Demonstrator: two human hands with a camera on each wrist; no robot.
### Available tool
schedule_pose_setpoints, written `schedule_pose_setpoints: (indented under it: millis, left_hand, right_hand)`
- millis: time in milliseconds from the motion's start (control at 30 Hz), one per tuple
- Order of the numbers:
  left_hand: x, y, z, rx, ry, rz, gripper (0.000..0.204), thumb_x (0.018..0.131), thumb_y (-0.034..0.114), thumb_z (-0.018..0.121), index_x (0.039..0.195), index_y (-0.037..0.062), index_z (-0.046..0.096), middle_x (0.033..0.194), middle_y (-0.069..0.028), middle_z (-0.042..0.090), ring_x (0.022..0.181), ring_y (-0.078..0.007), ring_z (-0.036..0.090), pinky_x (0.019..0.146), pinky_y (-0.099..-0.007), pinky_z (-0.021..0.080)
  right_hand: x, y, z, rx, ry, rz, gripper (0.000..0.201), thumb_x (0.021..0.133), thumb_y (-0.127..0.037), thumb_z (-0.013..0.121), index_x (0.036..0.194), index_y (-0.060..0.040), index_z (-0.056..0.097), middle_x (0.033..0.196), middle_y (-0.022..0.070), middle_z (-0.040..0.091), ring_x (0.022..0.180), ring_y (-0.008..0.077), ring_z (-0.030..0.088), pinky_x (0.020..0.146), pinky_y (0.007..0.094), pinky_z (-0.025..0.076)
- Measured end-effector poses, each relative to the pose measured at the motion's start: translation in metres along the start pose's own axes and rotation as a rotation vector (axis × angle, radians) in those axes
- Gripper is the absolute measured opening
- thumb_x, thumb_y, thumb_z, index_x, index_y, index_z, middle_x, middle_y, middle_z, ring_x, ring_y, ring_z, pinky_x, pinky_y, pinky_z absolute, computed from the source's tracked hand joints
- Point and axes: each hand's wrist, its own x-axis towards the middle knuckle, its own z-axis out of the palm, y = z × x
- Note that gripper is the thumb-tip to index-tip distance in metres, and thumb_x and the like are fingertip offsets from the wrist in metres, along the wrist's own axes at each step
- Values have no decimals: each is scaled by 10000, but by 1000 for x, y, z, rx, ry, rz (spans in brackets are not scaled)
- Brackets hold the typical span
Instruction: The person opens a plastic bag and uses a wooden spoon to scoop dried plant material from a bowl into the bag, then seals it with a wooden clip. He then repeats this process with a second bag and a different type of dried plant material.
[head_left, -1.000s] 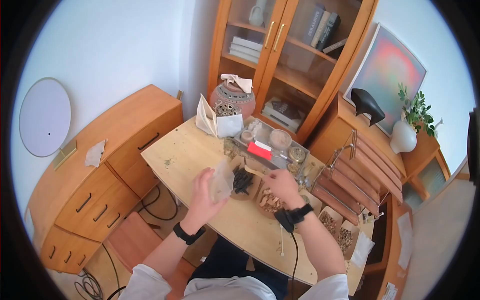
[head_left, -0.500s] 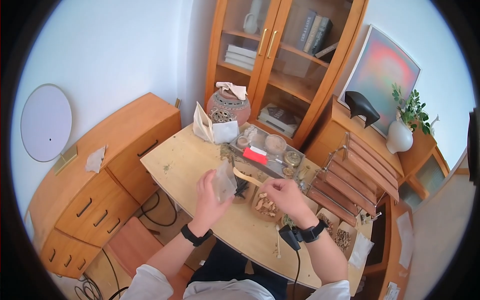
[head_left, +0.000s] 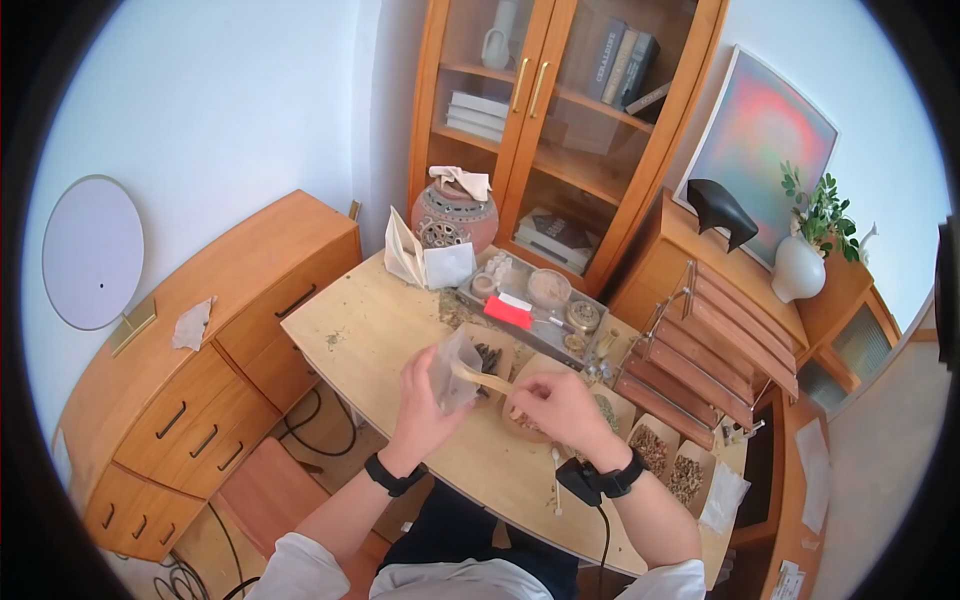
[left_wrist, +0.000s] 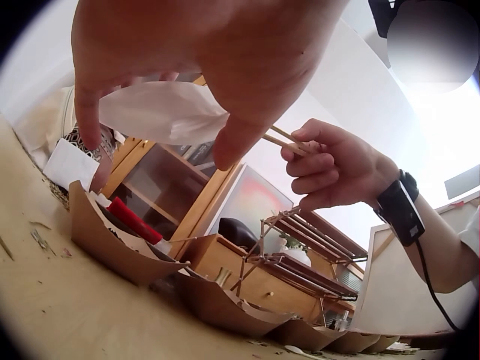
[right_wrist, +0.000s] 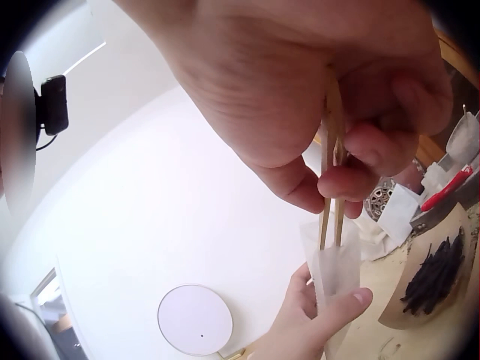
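My left hand (head_left: 418, 412) holds a small translucent white bag (right_wrist: 334, 277) between its thumb and fingers, mouth upward. The right hand (head_left: 562, 405) pinches a pair of wooden tweezers (right_wrist: 328, 214). In the right wrist view the two tweezer tips reach into the bag's mouth; whatever they may carry is hidden. Below the bag, dark twig-like pieces (right_wrist: 436, 274) fill a brown paper tray (right_wrist: 394, 309). Pale brown chips (head_left: 522, 420) lie in a second tray, under my right hand and partly covered by it.
More paper trays with dried bits (head_left: 686, 478) run along the table's right side, near a wooden tiered rack (head_left: 690, 365). Behind stand a grey tray (head_left: 560, 333) with jars and a red item (head_left: 508, 312), a white card (head_left: 450, 266) and a round pot (head_left: 455, 215). A white-tipped stick (head_left: 557, 480) lies in front.
The tweezers have come away from the chip tray and moved left to the bag. My left hand has shifted slightly right, tilting the bag's mouth toward the tweezers.
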Motion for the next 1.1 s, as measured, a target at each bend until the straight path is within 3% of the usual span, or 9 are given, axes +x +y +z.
schedule_pose_setpoints:
  millis: [67,267,367,467,567,767,867,967,1100]
  left_hand:
    - [-1,0,-2,-26,-16,-7,948,733,114,827,1472,11,241,1427,-238,353,1338,-413,349,1121,-484,313]
    - [-2,-8,-3,-135,-42,28,906,761,93,794,1474,4,242,1447,-220,347,1369,-356,347,1143,-455,303]
    - [-3,-29,-5,-228,21,-136,878,785,95,769,1479,-6,241,1455,-209,348,1379,-323,347,1148,-430,302]
    - [-3,-45,-15,-137,79,-225,865,800,103,760,1484,-12,242,1453,-206,352,1378,-316,354,1145,-414,307]
    - [-3,-50,-23,-117,102,-243,857,799,97,756,1480,-12,248,1453,-205,357,1382,-315,349,1148,-407,300]
    - [-6,-44,-24,-85,88,-176,857,782,92,769,1470,-10,269,1429,-191,372,1368,-310,356,1151,-407,291]
    - [-5,-42,-24,-129,84,-162,859,780,100,775,1467,-10,271,1417,-193,374,1357,-319,364,1145,-415,298]
    - [-5,-44,-23,-109,96,-132,873,747,103,813,1442,11,294,1402,-220,377,1325,-379,368,1118,-458,322]
    - [-6,-43,-26,-84,63,-142,862,789,117,782,1465,-17,264,1430,-208,362,1359,-330,362,1140,-419,304]
  right_hand:
    - [-4,-9,-7,6,-20,-14,223,888,-183,667,942,25,728,725,47,703,646,87,649,592,247,496]
    - [-7,-25,-12,24,-46,-29,213,903,-156,652,983,31,715,721,44,693,640,69,611,598,237,482]
    - [-2,-21,-14,57,17,-36,196,913,-131,636,986,37,705,721,48,686,648,64,596,600,230,471]
    - [17,1,-11,98,37,6,339,861,-330,664,994,-23,719,780,154,701,707,276,694,671,372,524]
    - [36,12,-1,-157,65,-10,270,881,-230,662,965,22,710,780,109,709,700,153,674,658,294,516]
    - [69,20,30,-387,34,127,358,849,-362,626,967,-50,753,868,176,725,850,337,706,786,398,542]
    - [86,19,39,-341,-34,216,319,851,-382,605,920,-120,773,919,159,728,906,342,693,795,422,541]
    - [93,9,42,-327,-79,272,339,856,-401,599,935,-120,770,938,141,733,916,353,690,803,419,540]
    - [103,6,47,-377,-112,302,372,862,-410,599,959,-90,762,951,168,728,938,362,686,825,420,538]
